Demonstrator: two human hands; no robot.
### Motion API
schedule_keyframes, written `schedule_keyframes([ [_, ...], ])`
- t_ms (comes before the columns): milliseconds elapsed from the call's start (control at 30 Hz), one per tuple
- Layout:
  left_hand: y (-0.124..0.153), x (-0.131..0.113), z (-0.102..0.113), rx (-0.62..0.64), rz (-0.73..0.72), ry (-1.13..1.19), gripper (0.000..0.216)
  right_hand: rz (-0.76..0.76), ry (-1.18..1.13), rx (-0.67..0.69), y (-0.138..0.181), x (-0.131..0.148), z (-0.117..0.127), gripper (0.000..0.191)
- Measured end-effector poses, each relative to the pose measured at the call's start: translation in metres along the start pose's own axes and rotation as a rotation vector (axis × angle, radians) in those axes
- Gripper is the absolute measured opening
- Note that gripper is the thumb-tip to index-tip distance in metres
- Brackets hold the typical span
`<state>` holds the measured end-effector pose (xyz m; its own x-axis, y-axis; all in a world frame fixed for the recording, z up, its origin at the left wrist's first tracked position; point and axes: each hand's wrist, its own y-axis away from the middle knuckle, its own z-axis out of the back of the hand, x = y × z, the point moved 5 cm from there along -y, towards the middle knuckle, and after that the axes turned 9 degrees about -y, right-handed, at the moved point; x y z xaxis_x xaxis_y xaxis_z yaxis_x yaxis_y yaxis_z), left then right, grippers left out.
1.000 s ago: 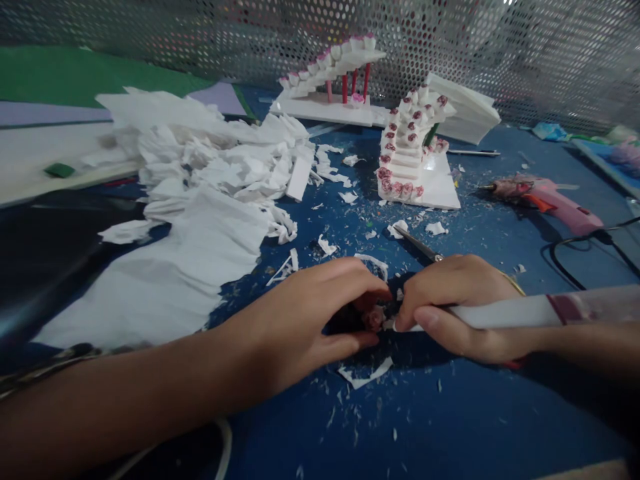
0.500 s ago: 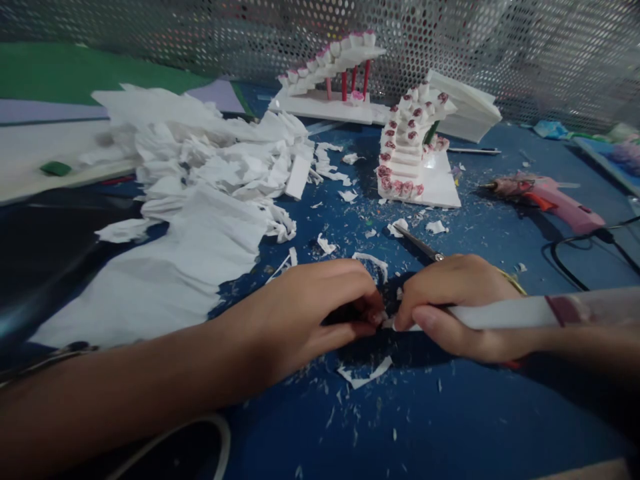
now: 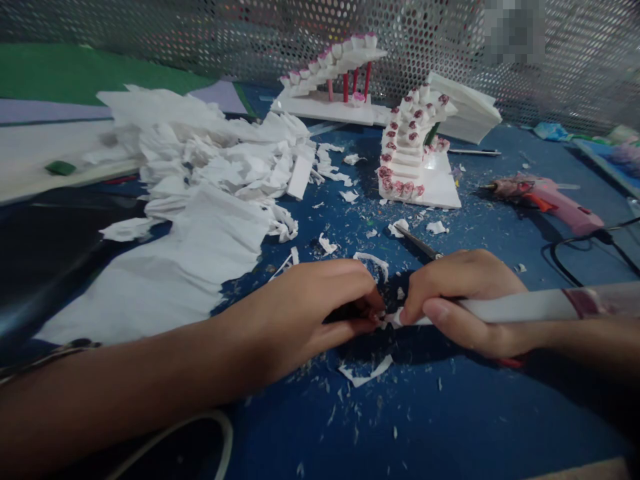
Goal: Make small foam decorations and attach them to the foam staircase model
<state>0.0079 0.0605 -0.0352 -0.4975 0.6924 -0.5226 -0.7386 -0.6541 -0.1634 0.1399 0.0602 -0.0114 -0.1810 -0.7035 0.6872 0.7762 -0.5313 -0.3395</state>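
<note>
My left hand [image 3: 305, 313] rests on the blue table [image 3: 450, 413], fingers curled and pinched round a small pinkish piece that is mostly hidden by the fingers. My right hand [image 3: 465, 300] grips a white marker pen [image 3: 525, 308] with a dark red band, its tip pointing left at that small piece, right by the left fingertips. Both hands are closed and nearly touch each other. A pair of scissors [image 3: 417, 243] lies just behind the right hand.
A heap of white paper scraps [image 3: 210, 173] covers the left of the table. Two white foam staircase models [image 3: 410, 160] [image 3: 333, 80] with pink rosettes stand at the back. A pink glue gun [image 3: 550, 200] with a black cable [image 3: 575, 267] lies right. Perforated metal screen behind.
My left fingers have closed over the small pinkish piece, which showed a second ago. The right hand with the pen has shifted slightly up and left.
</note>
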Motion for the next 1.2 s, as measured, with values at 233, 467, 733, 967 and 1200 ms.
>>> schedule_keyframes([
  [233,-0.0002,0.0006,-0.0009,0.023,0.006,0.01,0.007,0.027,-0.037,0.024,-0.0005,0.0016,0.0009,0.029],
  [467,-0.0004,0.0017,-0.0008,-0.011,-0.013,-0.001,0.005,0.007,0.039,0.089,0.0028,-0.0002,-0.0031,0.026],
  [733,0.0008,0.0013,-0.0001,-0.005,-0.01,0.004,0.006,0.017,0.043,0.11,0.0024,0.0018,-0.0027,0.026],
  [967,-0.001,0.0007,0.0009,-0.002,-0.004,0.021,0.005,0.05,0.003,0.115,0.0032,0.0027,-0.0028,0.024],
  [1200,-0.0008,0.0016,0.0003,0.02,0.009,0.026,0.006,0.098,-0.02,0.032,0.0017,0.004,-0.0002,0.024],
])
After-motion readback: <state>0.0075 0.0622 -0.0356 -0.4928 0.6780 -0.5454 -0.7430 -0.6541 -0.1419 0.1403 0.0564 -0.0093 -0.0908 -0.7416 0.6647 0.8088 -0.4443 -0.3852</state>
